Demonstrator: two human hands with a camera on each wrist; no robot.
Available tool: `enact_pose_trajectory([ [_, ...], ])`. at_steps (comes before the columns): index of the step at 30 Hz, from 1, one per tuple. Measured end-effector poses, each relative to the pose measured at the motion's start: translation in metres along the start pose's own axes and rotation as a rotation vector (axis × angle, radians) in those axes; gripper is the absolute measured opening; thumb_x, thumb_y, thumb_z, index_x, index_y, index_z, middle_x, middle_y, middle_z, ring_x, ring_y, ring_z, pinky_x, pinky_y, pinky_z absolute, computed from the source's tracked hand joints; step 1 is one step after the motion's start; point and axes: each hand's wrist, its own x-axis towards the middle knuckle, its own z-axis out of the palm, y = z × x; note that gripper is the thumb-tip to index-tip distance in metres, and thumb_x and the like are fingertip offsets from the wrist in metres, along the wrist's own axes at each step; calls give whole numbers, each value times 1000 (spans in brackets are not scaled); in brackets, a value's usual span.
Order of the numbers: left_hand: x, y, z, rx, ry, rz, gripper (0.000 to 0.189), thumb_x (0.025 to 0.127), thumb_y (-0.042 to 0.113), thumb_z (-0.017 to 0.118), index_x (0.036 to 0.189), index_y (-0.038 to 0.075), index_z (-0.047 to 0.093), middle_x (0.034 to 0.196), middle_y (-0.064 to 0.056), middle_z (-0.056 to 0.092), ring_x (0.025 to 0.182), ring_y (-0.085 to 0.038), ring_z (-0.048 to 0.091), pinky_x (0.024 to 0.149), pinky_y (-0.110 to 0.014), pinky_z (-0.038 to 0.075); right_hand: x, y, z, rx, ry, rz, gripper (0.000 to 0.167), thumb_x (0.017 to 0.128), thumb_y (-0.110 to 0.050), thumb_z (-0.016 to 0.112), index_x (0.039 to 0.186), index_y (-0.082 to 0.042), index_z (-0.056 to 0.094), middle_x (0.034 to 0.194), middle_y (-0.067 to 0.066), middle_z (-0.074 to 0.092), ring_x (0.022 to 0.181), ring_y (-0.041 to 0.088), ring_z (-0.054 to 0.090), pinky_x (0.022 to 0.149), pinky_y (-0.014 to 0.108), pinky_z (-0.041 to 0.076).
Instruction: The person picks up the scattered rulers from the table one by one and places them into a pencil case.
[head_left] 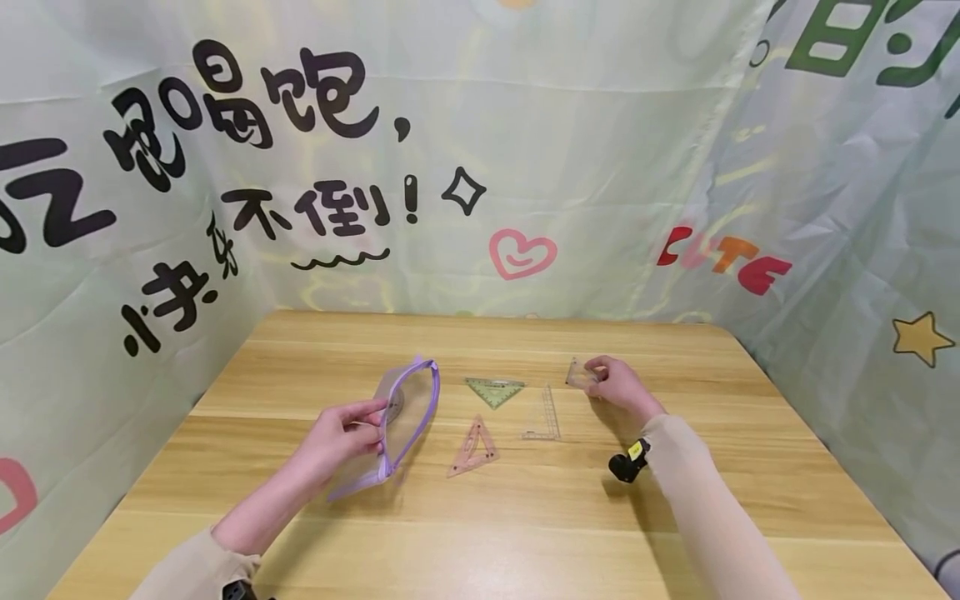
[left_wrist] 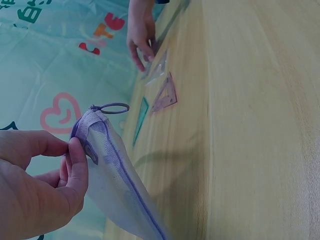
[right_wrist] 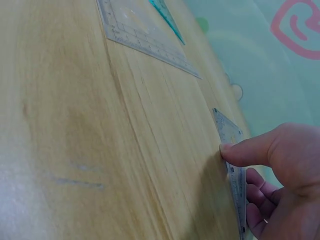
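In the head view my left hand [head_left: 337, 437] pinches the edge of a translucent pouch with purple zipper trim [head_left: 436, 392], its mouth spread apart. A round grey shape shows through its side; I cannot tell what it is. The left wrist view shows thumb and finger at the pouch's [left_wrist: 120, 185] zipper end. Farther right, my right hand [head_left: 618, 387] pinches a small clear set square [right_wrist: 231, 132], tilted up near the tabletop. Between the hands lie a green set square [head_left: 493, 391], a pink set square [head_left: 487, 450] and a larger clear set square [head_left: 551, 421].
The wooden table [head_left: 525, 533] carries all these things. Pale printed cloth [head_left: 600, 167] hangs behind the table and along both sides. A black device with a yellow label [head_left: 630, 462] is at the right wrist.
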Motion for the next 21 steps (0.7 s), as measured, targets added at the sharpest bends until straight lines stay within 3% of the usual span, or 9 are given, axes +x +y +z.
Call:
enact_pose_trajectory([
  [13, -1, 0, 1, 5, 7, -14, 59, 86, -1, 59, 142, -12, 43, 103, -8, 56, 87, -13, 58, 79, -20, 59, 3, 5, 1, -8, 29, -51, 52, 84, -3, 68, 132, 8, 51, 110, 29, 61, 97, 34, 60, 77, 36, 54],
  [21, -1, -1, 1, 4, 3, -7, 59, 86, 0, 59, 142, -12, 43, 104, -8, 55, 88, -13, 58, 80, -20, 59, 2, 9, 0, -16, 47, -48, 54, 87, -10, 70, 134, 4, 50, 119, 29, 59, 105, 38, 58, 86, 43, 54],
])
